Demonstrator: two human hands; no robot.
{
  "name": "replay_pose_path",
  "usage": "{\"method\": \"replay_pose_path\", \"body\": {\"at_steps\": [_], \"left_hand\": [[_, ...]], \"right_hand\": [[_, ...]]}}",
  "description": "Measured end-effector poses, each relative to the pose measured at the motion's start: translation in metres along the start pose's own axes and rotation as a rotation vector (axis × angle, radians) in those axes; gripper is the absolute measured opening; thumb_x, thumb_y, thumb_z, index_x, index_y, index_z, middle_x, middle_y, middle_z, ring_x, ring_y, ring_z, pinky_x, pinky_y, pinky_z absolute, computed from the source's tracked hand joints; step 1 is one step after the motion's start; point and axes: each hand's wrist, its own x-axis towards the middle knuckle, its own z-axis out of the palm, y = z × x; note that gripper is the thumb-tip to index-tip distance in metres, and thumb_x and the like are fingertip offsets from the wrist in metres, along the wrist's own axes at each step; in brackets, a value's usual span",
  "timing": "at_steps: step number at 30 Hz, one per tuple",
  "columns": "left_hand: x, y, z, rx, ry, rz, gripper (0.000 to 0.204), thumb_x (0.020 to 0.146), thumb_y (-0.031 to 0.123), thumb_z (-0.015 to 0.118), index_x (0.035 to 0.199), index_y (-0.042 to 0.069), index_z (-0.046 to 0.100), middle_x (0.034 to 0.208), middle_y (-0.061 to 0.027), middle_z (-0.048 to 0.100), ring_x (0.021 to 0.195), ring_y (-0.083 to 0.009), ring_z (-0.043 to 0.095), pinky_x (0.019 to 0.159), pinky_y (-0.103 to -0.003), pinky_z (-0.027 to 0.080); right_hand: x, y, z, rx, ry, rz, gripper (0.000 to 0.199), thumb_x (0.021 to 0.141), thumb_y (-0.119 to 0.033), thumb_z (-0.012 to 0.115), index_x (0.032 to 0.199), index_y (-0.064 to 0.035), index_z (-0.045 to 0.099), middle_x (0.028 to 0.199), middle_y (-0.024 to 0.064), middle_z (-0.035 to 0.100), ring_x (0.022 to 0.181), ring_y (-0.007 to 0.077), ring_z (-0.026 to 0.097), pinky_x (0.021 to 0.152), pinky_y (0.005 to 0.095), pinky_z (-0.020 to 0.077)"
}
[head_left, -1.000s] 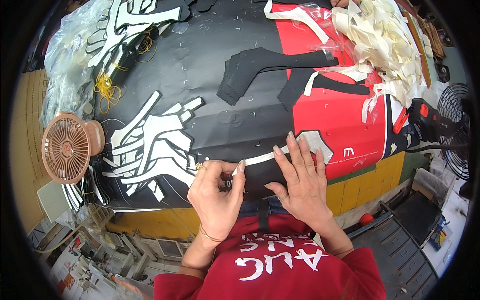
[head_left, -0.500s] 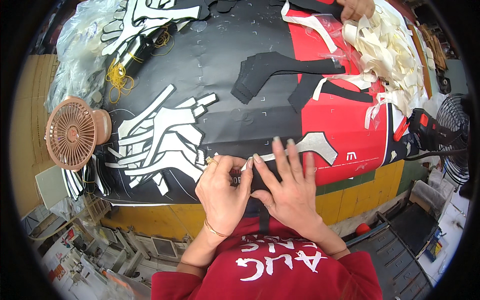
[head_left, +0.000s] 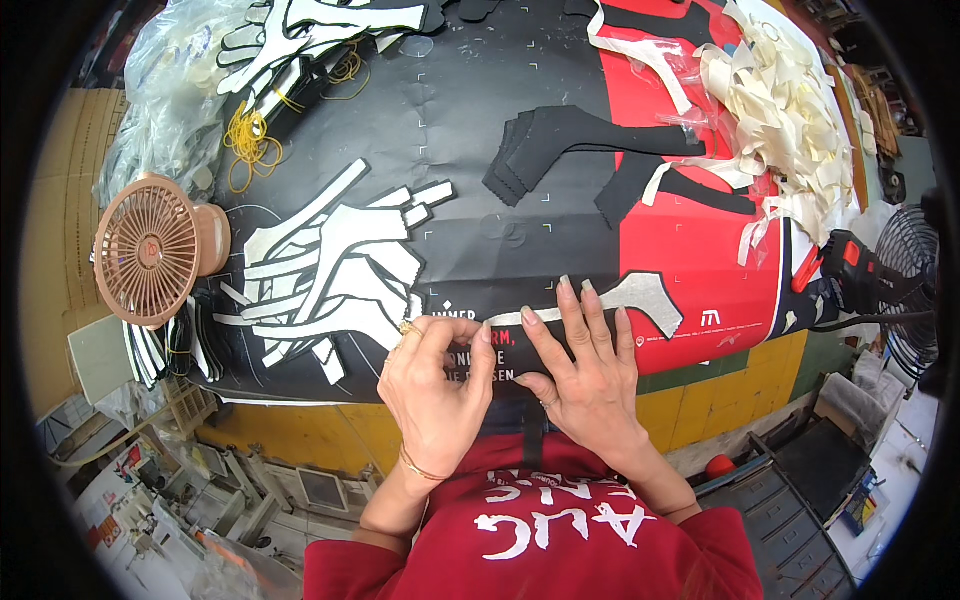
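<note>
A light grey shaped fabric piece [head_left: 648,298] with a dark edge lies near the table's front edge, its wide end to the right and its narrow tail running left. My left hand [head_left: 435,375] pinches the tail's tip between thumb and fingers. Across the tail, my right hand [head_left: 585,375] lies flat with its fingers spread. Just left of my left hand is a loose pile of white shaped pieces with black edges [head_left: 345,235]. Black shaped pieces [head_left: 565,140] lie stacked beyond my hands.
A black and red mat [head_left: 480,230] covers the table. A small pink fan [head_left: 148,250] stands at the left, near yellow cord [head_left: 252,140] and clear plastic bags [head_left: 165,90]. Crumpled cream strips [head_left: 785,110] are heaped at far right, beyond a black tool with red parts [head_left: 850,260].
My left fingertips have drawn away leftward from my right hand, showing more of the tail between them. Another person's hand at the far right has left the view. The view has shifted slightly.
</note>
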Motion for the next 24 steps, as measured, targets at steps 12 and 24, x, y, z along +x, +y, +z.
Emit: {"method": "replay_pose_path", "body": {"at_steps": [12,24], "left_hand": [[0.006,0.003,-0.002,0.087,-0.037,-0.051,0.013,0.084,0.015,0.075,0.079,0.006,0.067,0.072,-0.0036,0.063,0.056,-0.0214,0.058,0.054,-0.035,0.044],[-0.007,-0.001,0.011,0.155,0.118,0.073,0.015,0.082,0.011,0.075,0.096,0.007,0.069,0.095,-0.0117,0.063,0.084,-0.0292,0.065,0.069,-0.038,0.05]], "right_hand": [[0.0,0.0,-0.001,0.013,0.012,0.002,0.057,0.096,-0.053,0.053,0.147,-0.0285,0.052,0.158,0.0096,0.041,0.147,0.0266,0.035,0.12,0.05,0.0197],[0.002,-0.002,-0.006,0.044,-0.021,0.007,0.062,0.094,-0.048,0.058,0.15,-0.0245,0.047,0.16,0.0118,0.036,0.148,0.0278,0.034,0.117,0.0551,0.0226]]}}
